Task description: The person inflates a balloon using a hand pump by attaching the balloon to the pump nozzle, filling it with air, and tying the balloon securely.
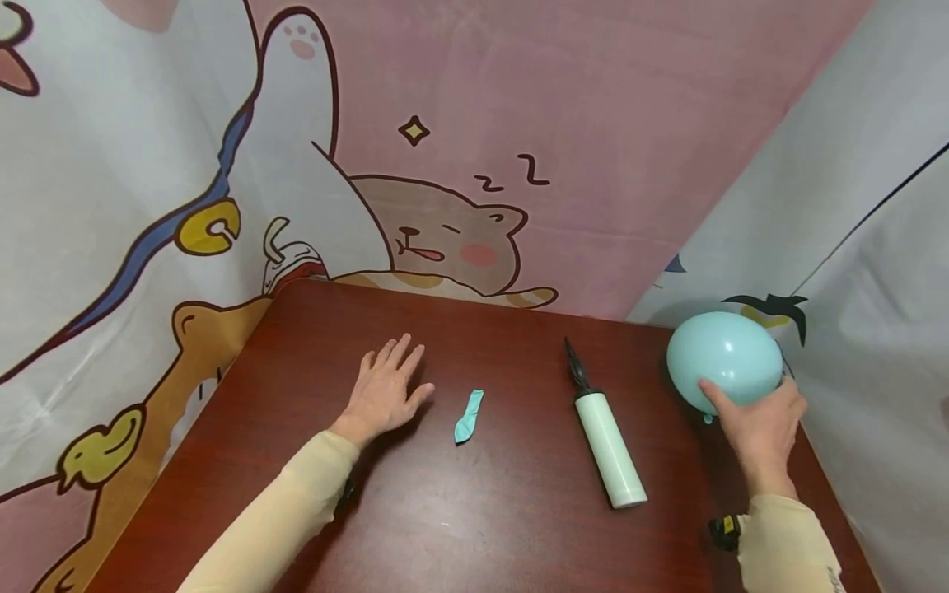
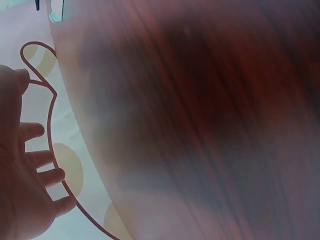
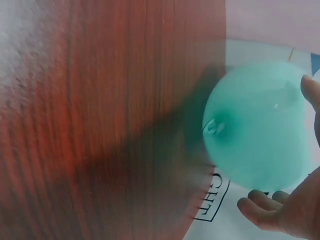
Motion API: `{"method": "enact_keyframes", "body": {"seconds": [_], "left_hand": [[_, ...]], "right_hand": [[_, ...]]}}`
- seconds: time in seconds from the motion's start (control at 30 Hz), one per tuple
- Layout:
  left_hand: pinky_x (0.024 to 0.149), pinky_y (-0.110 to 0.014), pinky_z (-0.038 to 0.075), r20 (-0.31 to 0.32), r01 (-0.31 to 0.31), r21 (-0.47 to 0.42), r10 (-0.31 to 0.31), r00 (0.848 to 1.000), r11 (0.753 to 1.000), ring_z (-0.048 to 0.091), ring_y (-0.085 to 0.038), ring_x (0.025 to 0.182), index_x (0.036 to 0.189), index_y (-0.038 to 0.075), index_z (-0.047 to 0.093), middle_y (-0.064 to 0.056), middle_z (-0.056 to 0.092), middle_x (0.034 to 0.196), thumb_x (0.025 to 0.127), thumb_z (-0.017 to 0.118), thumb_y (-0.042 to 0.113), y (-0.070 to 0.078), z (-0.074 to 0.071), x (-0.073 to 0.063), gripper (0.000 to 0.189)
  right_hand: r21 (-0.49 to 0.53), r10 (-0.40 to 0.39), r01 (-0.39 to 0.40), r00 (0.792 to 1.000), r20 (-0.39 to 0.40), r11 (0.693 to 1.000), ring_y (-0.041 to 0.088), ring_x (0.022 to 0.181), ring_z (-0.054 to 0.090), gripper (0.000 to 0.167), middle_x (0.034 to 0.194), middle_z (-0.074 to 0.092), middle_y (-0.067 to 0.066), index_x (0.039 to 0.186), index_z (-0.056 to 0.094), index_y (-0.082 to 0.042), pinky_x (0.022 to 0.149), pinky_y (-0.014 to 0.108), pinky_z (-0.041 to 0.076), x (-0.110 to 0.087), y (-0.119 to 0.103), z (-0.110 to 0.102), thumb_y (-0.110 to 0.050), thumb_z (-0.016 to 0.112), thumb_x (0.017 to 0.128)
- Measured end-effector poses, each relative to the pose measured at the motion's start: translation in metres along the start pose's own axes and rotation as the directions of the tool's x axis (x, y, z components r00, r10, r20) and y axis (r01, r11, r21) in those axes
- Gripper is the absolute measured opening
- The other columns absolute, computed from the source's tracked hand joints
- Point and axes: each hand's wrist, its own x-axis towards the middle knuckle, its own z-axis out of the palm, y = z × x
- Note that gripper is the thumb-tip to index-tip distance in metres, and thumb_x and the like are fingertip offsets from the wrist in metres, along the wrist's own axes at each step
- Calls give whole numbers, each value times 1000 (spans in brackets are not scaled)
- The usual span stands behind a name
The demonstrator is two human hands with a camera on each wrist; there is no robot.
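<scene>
An inflated light-blue balloon (image 1: pixel 725 358) is at the table's far right corner, its tied knot (image 3: pixel 212 127) pointing down toward the tabletop. My right hand (image 1: pixel 764 428) holds it from the near side, thumb on its left and the fingers curled round its right. Over the left part of the table my left hand (image 1: pixel 383 394) is spread palm down, with nothing in it. To the right of that hand lies a flat, uninflated balloon (image 1: pixel 469 417) of the same blue. Between it and the inflated balloon lies a hand pump (image 1: pixel 610 447), white with a black nozzle pointing away.
The dark red-brown wooden table (image 1: pixel 474 527) meets a printed cloth (image 1: pixel 593 123) with cartoon animals along its back edge. White cloth also hangs close beside the right edge, next to the inflated balloon.
</scene>
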Motion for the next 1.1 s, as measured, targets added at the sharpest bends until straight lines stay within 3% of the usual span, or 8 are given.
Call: {"method": "enact_keyframes", "body": {"seconds": [0.2,0.3,0.4,0.67,0.77,0.9,1.0,1.1], "left_hand": [[112,-65,33,1,-33,-2,33,999,999,38,-42,147,157,8,41,-19,31,166,105,51,51,13,3,0,68],[111,-64,34,2,-39,-12,39,999,999,40,-42,145,157,8,42,-20,33,165,105,52,50,20,3,1,68],[111,-63,35,6,-47,-22,47,999,999,41,-41,144,157,8,42,-20,34,164,105,53,50,25,4,1,67],[112,-60,37,38,-59,-55,61,997,997,42,-39,144,155,6,45,-19,38,162,106,54,46,42,7,6,64],[111,-58,38,43,-65,-63,68,997,996,44,-38,143,154,6,45,-18,41,159,106,54,44,48,9,9,62],[110,-55,40,54,-79,-64,83,995,995,46,-36,141,153,6,47,-17,46,156,106,54,42,56,12,14,59],[109,-53,43,59,-100,-63,104,993,993,49,-35,138,151,6,50,-16,50,152,107,55,40,62,14,18,56],[105,-51,46,52,-128,-66,132,990,990,52,-33,131,146,5,55,-15,56,144,106,57,36,68,17,21,50]], "right_hand": [[5,-28,29,996,-88,1000,51,135,32,101,153,21,30,158,16,1,104,70,35,-19,-3,-1,-50,73,91],[-1,-64,65,987,-150,998,48,126,38,90,146,27,30,151,25,4,91,59,40,-29,-4,1,-45,73,92],[-6,-130,132,970,-203,991,44,116,44,78,136,34,30,142,34,6,79,46,35,-39,-5,5,-38,74,92],[-25,-303,305,931,-202,952,33,89,62,49,108,58,22,121,52,6,67,17,36,-62,-13,18,-25,77,92],[-48,-393,391,904,-169,919,30,79,64,35,95,66,20,108,59,4,60,12,35,-68,-16,24,-21,77,91],[-56,-491,488,869,-60,871,23,70,61,25,83,68,14,99,64,0,56,21,41,-76,-20,35,-20,78,92],[-44,-536,539,842,61,841,18,67,57,25,83,68,10,99,66,-1,56,28,45,-81,-24,43,-22,77,93],[-23,-536,548,825,179,836,19,72,61,28,88,69,10,104,66,0,62,35,50,-85,-31,52,-26,75,95]]}}
